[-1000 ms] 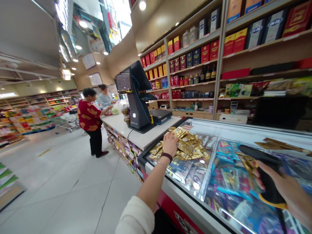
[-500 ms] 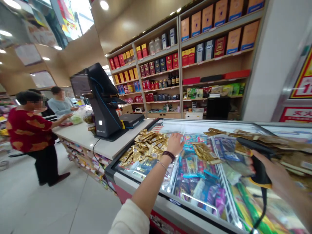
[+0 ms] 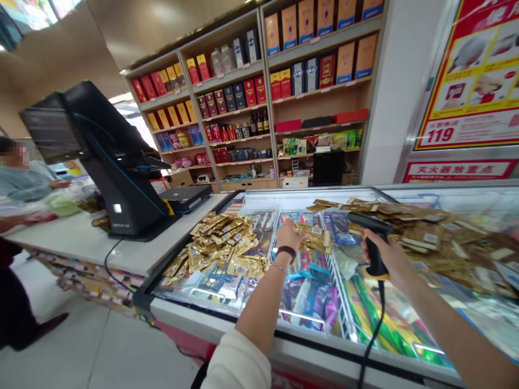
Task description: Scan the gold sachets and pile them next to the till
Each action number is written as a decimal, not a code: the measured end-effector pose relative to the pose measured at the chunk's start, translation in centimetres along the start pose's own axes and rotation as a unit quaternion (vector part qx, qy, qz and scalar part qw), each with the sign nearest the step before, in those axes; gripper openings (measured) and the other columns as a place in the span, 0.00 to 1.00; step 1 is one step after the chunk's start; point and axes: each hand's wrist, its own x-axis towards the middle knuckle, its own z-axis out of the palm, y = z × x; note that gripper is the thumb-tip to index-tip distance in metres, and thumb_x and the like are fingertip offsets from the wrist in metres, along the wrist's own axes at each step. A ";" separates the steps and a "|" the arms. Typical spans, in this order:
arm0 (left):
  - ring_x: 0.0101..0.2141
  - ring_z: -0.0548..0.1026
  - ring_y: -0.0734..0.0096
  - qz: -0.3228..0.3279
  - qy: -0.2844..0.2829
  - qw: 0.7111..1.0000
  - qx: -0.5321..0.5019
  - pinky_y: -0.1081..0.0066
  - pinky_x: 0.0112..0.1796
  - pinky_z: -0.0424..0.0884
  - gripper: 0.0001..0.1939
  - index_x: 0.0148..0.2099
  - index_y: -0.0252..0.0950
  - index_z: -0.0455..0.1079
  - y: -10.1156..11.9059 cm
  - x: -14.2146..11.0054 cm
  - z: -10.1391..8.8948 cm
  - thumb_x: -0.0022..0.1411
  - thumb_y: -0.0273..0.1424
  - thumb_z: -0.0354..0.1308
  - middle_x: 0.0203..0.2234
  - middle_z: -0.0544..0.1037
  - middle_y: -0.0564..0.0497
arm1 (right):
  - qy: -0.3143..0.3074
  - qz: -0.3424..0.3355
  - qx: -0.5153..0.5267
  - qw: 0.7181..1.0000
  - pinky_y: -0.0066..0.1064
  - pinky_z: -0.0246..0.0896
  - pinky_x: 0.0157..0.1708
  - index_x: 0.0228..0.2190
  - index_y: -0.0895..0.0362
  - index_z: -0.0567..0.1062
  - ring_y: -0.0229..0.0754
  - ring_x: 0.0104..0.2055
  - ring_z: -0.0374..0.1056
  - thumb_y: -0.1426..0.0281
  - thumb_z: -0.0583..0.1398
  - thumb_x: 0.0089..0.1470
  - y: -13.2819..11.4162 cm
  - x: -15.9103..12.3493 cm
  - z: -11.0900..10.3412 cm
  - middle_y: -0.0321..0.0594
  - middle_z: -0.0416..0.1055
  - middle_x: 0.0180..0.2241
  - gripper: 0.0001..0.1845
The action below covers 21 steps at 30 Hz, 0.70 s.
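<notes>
My left hand point(image 3: 288, 236) reaches over the glass lid of a chest freezer point(image 3: 227, 316) and closes on a small pile of gold packets point(image 3: 315, 236) lying on the glass. A bigger heap of gold packets point(image 3: 219, 249) lies to its left, and another spread of gold packets point(image 3: 438, 233) to the right. My right hand point(image 3: 388, 258) grips a black barcode scanner point(image 3: 372, 240) with a yellow band; its cable hangs down over the freezer's front. The scanner head points left toward the small pile.
A black checkout terminal point(image 3: 109, 162) stands on a white counter point(image 3: 81, 243) to the left. A person in a grey top point(image 3: 24, 175) stands behind that counter; another person's sleeve point(image 3: 12, 221) shows at the left edge. Wall shelves point(image 3: 259, 92) hold boxes and bottles.
My view has swung right. My left hand left the big heap and moved right to the small pile. My right hand brought the scanner in toward the middle.
</notes>
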 end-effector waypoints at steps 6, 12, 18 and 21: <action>0.42 0.78 0.60 0.004 0.104 0.989 -0.101 0.59 0.49 0.72 0.11 0.36 0.38 0.68 -0.6 -1.2 0.8 0.59 0.35 0.68 0.34 0.78 0.49 | -0.011 -0.013 -0.028 0.999 0.25 0.55 0.12 0.28 0.56 0.76 0.34 0.15 0.61 0.54 0.73 0.42 0.8 -0.4 1.0 0.32 0.68 0.17 0.20; 0.28 0.79 0.69 -0.093 0.016 0.902 -0.420 0.66 0.34 0.80 0.09 0.38 0.39 0.66 -0.2 -1.6 2.1 0.62 0.33 0.64 0.27 0.76 0.54 | -0.022 -0.011 -0.067 0.997 0.26 0.56 0.13 0.27 0.56 0.76 0.35 0.15 0.62 0.51 0.72 0.40 0.4 -1.3 1.4 0.33 0.69 0.18 0.23; 0.26 0.78 0.70 -0.100 0.010 0.807 -0.582 0.57 0.40 0.83 0.14 0.35 0.35 0.69 -1.4 -1.3 1.4 0.54 0.34 0.71 0.22 0.75 0.56 | -0.080 -0.050 -0.135 0.986 0.29 0.56 0.15 0.20 0.55 0.72 0.36 0.15 0.61 0.44 0.70 0.44 0.3 -2.4 1.9 0.35 0.68 0.15 0.28; 0.25 0.78 0.70 -0.104 0.007 0.798 -0.593 0.57 0.41 0.84 0.14 0.36 0.35 0.71 -1.6 -1.4 0.9 0.53 0.34 0.72 0.19 0.72 0.58 | -0.110 -0.073 -0.176 0.975 0.30 0.56 0.16 0.19 0.54 0.71 0.36 0.15 0.61 0.43 0.67 0.48 0.1 -3.0 2.2 0.36 0.67 0.15 0.28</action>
